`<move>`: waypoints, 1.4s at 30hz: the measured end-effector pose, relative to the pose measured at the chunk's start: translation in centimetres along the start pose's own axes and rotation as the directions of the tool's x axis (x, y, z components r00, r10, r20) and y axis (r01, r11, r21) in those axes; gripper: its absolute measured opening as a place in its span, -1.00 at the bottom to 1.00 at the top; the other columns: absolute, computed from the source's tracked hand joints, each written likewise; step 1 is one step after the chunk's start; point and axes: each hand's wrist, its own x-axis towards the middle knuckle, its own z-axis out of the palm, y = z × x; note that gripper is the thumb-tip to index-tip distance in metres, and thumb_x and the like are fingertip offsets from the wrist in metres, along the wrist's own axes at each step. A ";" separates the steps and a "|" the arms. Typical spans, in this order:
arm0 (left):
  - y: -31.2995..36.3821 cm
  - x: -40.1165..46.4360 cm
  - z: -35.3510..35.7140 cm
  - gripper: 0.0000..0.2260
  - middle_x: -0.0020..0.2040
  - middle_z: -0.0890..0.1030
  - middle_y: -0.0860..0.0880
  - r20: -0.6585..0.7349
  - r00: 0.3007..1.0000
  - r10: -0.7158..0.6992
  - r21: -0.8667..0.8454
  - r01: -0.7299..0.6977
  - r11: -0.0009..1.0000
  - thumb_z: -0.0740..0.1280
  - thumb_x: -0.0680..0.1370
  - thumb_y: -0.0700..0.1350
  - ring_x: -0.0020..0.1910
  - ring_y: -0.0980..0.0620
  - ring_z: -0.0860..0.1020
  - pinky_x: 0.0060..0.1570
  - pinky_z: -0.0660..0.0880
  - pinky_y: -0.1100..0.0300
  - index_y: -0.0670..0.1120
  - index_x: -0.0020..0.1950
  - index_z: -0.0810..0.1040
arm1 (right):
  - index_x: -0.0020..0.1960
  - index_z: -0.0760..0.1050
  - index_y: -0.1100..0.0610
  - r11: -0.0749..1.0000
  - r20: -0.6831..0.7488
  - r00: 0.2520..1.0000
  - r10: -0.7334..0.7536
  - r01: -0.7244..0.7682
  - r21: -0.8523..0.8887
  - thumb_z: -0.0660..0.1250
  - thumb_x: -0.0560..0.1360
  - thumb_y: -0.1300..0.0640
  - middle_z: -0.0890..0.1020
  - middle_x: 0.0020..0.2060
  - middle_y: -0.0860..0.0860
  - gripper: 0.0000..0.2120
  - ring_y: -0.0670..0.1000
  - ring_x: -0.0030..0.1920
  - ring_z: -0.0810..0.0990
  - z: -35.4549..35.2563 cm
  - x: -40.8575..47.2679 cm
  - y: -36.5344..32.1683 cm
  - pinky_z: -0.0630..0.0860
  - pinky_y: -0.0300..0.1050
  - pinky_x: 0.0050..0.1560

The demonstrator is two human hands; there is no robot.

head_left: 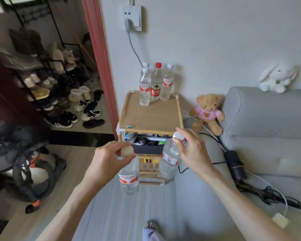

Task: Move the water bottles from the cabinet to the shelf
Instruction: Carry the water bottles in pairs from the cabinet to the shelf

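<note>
My left hand (108, 159) grips the white cap of a clear water bottle (129, 178) that hangs upright with a red-and-white label. My right hand (191, 148) pinches the cap of a second clear bottle (169, 162), which tilts a little to the left. Both bottles are held in the air just in front of a small bamboo shelf (151, 131). On the shelf's cardboard top, at the back against the wall, stand several bottles: a red-capped one (155, 84) between white-capped ones (144, 89) (167, 84).
The shelf's lower tiers hold a dark box (148, 148) and small items. A grey sofa (268, 127) with a teddy bear (208, 113) and cables (261, 192) lies to the right. A shoe rack (42, 94) and a vacuum (33, 171) are on the left. My foot (151, 230) is below.
</note>
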 end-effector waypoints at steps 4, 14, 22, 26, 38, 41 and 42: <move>0.3 7.6 0.1 -0.70 -0.16 0.64 0.00 -0.102 0.994 -0.042 -0.103 0.031 0.994 0.50 0.31 -0.16 -0.11 0.14 0.54 -0.15 0.42 0.49 -0.08 0.03 0.61 | 0.14 0.49 0.28 0.997 -0.039 0.998 -0.044 0.041 -0.064 0.28 0.43 0.16 0.59 -0.02 0.17 -0.68 0.17 -0.03 0.54 0.5 8.1 2.1 0.28 -0.29 0.05; -0.1 24.8 2.6 -0.69 -0.24 0.59 0.09 -0.063 0.995 0.078 -0.086 -0.083 0.993 0.48 0.34 -0.08 -0.26 0.22 0.54 -0.21 0.38 0.54 -0.09 0.05 0.60 | 0.20 0.46 0.25 0.998 -0.042 0.998 0.044 -0.045 -0.040 0.33 0.46 0.26 0.56 0.06 0.17 -0.69 0.11 0.09 0.48 3.8 21.3 7.2 0.26 -0.35 0.07; -1.8 33.4 6.9 -0.69 -0.18 0.57 0.19 0.109 0.986 0.125 -0.174 -0.105 0.979 0.48 0.34 -0.08 -0.14 0.30 0.49 -0.05 0.33 0.50 -0.02 0.06 0.60 | 0.22 0.45 0.22 0.989 0.033 0.993 0.113 -0.109 -0.097 0.30 0.47 0.25 0.54 0.10 0.16 -0.68 0.12 0.15 0.45 6.6 27.8 10.6 0.18 -0.39 0.04; -1.4 36.9 8.3 -0.70 -0.09 0.61 0.04 0.189 0.972 0.140 -0.151 -0.113 0.982 0.46 0.36 -0.09 -0.15 0.16 0.51 -0.12 0.34 0.53 0.00 0.08 0.58 | 0.22 0.44 0.21 0.989 0.035 0.990 0.135 -0.132 -0.071 0.29 0.48 0.27 0.53 0.12 0.15 -0.69 0.10 0.16 0.43 7.1 30.2 11.7 0.16 -0.42 0.06; 1.2 43.5 11.1 -0.78 -0.21 0.59 -0.07 0.208 0.965 0.161 0.045 -0.174 0.984 0.41 0.40 -0.10 -0.15 -0.07 0.49 -0.11 0.43 0.06 -0.14 0.00 0.57 | 0.26 0.41 0.25 0.998 0.193 0.980 0.045 -0.051 0.027 0.26 0.49 0.30 0.51 0.13 0.22 -0.66 0.17 0.17 0.44 7.7 36.3 15.2 0.20 -0.37 0.08; 1.2 44.6 11.6 -0.77 -0.24 0.58 -0.11 0.259 0.952 0.164 0.132 -0.203 0.970 0.43 0.39 -0.08 -0.18 -0.06 0.46 -0.14 0.43 0.04 -0.19 -0.06 0.56 | 0.29 0.38 0.20 0.997 0.234 0.972 0.022 -0.038 0.065 0.25 0.50 0.28 0.51 0.16 0.17 -0.64 0.11 0.18 0.44 7.4 37.1 16.0 0.23 -0.35 0.10; 1.1 45.0 11.7 -0.78 -0.26 0.55 -0.11 0.284 0.943 0.175 0.154 -0.225 0.962 0.43 0.39 -0.08 -0.21 -0.05 0.43 -0.16 0.42 0.05 -0.20 -0.09 0.55 | 0.29 0.38 0.18 0.996 0.245 0.970 0.008 -0.028 0.079 0.25 0.49 0.27 0.51 0.16 0.15 -0.63 0.09 0.18 0.45 7.3 37.3 16.1 0.24 -0.33 0.11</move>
